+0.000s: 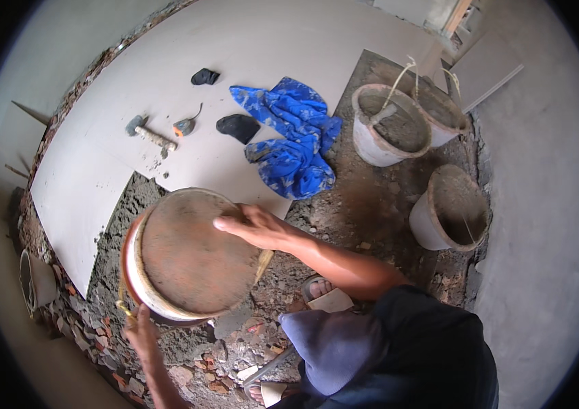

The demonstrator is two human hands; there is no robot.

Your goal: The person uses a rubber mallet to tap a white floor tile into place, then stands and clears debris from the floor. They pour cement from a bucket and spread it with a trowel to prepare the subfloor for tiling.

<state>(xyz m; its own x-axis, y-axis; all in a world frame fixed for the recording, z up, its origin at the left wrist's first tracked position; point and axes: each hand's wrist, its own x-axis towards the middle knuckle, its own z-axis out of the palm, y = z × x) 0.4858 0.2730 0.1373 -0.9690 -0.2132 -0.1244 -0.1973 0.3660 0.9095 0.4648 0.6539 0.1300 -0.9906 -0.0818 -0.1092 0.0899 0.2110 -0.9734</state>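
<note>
A large mud-stained bucket [197, 252] is tipped over in front of me, its round brown face turned up toward me. That face appears to be the base, with a pale band and a reddish edge on its left side. My right hand [255, 228] grips its far right edge, thumb lying across the brown face. At the bucket's lower left, my left hand [142, 334] is closed at the rim beside a yellowish rope handle [124, 308]. Beneath the bucket, wet grey mortar [143, 194] covers the ground; whatever lies directly under it is hidden.
Large pale tiles [166, 88] cover the floor ahead. On them lie a blue cloth [293, 136], a mallet [153, 136], an orange-and-grey tool [185, 127] and dark lumps [238, 127]. Mortar-filled buckets [390, 126] and another bucket [449, 208] stand by the right wall. Rubble [109, 347] lies left.
</note>
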